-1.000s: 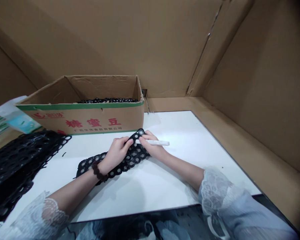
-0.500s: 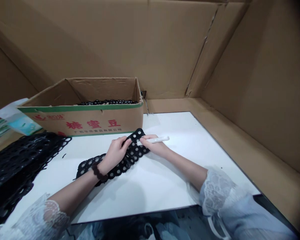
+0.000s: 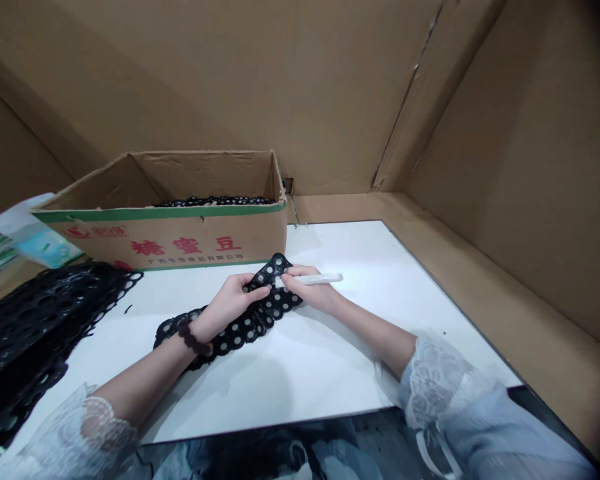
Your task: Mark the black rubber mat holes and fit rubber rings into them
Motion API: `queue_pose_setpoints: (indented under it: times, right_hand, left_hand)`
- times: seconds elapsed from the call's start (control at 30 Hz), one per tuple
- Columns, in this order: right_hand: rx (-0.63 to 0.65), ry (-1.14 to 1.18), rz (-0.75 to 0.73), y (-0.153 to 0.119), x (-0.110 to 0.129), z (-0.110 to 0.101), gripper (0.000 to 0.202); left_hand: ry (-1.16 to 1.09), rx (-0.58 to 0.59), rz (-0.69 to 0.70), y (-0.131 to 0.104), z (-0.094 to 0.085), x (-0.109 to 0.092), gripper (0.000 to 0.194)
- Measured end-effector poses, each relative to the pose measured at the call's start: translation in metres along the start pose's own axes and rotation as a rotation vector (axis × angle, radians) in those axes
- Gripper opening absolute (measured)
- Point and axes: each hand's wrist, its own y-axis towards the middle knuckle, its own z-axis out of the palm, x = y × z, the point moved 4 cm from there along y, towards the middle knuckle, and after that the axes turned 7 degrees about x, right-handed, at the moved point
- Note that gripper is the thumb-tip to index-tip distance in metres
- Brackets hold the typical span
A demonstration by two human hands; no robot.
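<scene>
A black strip with round holes and scalloped edges (image 3: 236,335) lies slantwise on the white tabletop (image 3: 345,373). My left hand (image 3: 233,298) grips its upper part, thumb on top and fingers at the far edge. A slim white pen-like tool (image 3: 325,278) is pinched in my right hand (image 3: 310,287), its tip pointing left onto the strip's upper end. The right fingers rest at the strip's right edge. Both hands are close together, with a narrow stretch of strip between them.
Behind stands an open cardboard box (image 3: 180,243) with similar black pieces (image 3: 220,201) inside. A pile of black perforated material (image 3: 35,313) lies at the left, beside a white and blue plastic package (image 3: 35,233). Cardboard walls (image 3: 205,73) rise behind and at the right.
My left thumb has shifted right along the strip. The tool and right fingers have moved very slightly right. The view has tilted a little.
</scene>
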Motion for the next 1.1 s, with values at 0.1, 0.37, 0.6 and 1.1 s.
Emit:
queue_pose_setpoints:
  times: [0.1, 0.37, 0.6, 1.1]
  right_hand:
    - [0.006, -0.003, 0.0, 0.0, 0.0, -0.002, 0.033]
    - [0.016, -0.232, -0.172, 0.003, -0.002, 0.012, 0.03]
    - [-0.06, -0.388, -0.153, 0.013, -0.008, 0.02, 0.024]
    - [0.108, 0.033, 0.125, -0.002, -0.01, 0.0, 0.032]
  left_hand:
    - [-0.037, 0.022, -0.026, 0.0, 0.0, 0.003, 0.034]
    - [-0.028, -0.021, -0.002, -0.002, 0.003, 0.0, 0.034]
    - [0.049, -0.044, 0.027, -0.004, 0.005, -0.004, 0.034]
    - [0.179, 0.083, -0.07, 0.0, -0.002, -0.007, 0.03]
